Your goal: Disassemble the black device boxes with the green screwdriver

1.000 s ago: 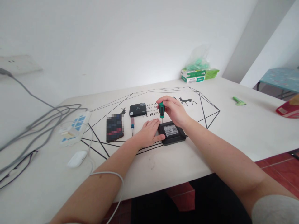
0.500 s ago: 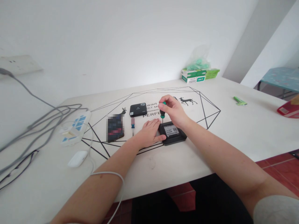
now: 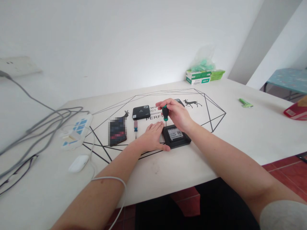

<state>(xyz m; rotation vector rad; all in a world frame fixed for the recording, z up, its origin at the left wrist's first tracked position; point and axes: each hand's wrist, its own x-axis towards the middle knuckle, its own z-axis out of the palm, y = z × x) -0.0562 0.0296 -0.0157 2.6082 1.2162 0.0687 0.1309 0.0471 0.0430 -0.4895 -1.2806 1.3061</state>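
A small black box (image 3: 178, 139) with a white label lies on the white table (image 3: 240, 134), bottom side up. My left hand (image 3: 152, 137) lies flat beside it, fingers stretched out, thumb pressed against its near left edge. My right hand (image 3: 176, 113) is closed on a green-handled screwdriver (image 3: 165, 113), held upright with its tip on the box's far left corner. A second black box (image 3: 141, 112) sits just behind. A purple-and-blue screwdriver (image 3: 135, 126) lies left of my left hand.
A dark phone (image 3: 117, 131) lies left of the spare screwdriver. Further left are a white power strip (image 3: 76, 130), grey cables (image 3: 43, 127) and a white mouse-like device (image 3: 78, 163). Green-white boxes (image 3: 203, 76) stand at the back right; a green lighter (image 3: 245, 103) and a red packet (image 3: 296, 111) lie right.
My right hand's fingers have shifted round the green handle, which shows more now than half a second ago. The box and left hand stay put.
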